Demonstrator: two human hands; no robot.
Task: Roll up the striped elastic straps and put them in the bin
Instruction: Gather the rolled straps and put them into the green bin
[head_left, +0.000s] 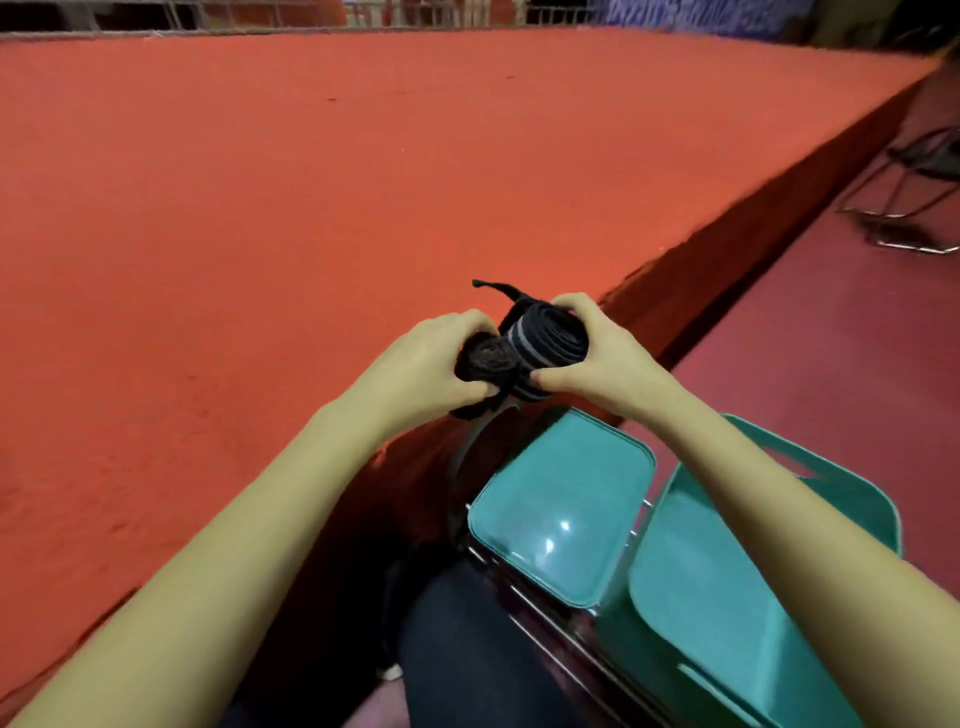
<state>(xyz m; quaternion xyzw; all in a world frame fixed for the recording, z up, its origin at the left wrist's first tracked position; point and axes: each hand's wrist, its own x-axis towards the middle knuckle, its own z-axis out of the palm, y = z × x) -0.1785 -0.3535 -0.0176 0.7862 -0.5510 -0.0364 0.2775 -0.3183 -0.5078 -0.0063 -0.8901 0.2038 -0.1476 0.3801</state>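
Fingers (470, 325) of L hand (421, 358), R hand (597, 358) curl round rolled strap (545, 338).

No lettering, label, brand mark or number can be read anywhere in this view. The rolled striped strap (545, 338), the teal bin (852, 499) and the red counter (311, 182) carry no legible marking.

Rolled black strap (543, 338), grey stripes, loose tail sticking up; open-topped teal bin (717, 597) below right
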